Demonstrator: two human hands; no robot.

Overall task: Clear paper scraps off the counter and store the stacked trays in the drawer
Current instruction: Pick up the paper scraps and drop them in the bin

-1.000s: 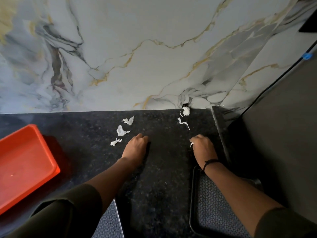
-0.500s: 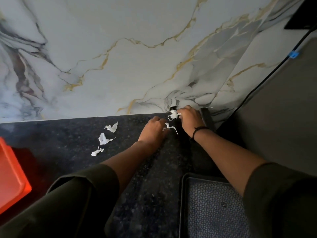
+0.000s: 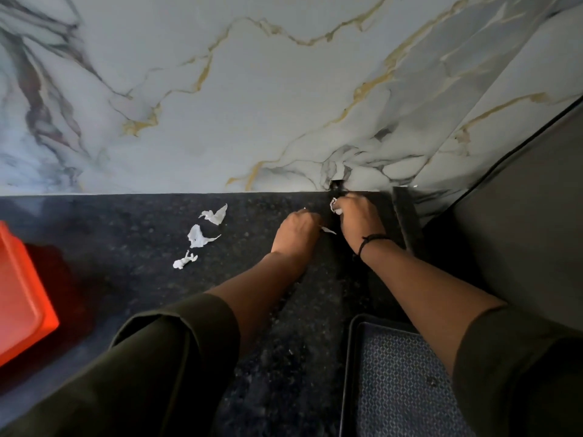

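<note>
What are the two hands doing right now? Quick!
Left hand: curled shut on the counter, thin paper strip at its fingertips.
Right hand: closed on a crumpled paper scrap by the wall.

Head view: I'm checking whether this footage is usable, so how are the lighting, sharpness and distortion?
Head view: dim, soft light; the black counter is dark yet the white paper scraps stand out; the orange tray casts a red glow beside it; wide-angle bending curves the sleeves at the bottom edge; detail slightly soft.
</note>
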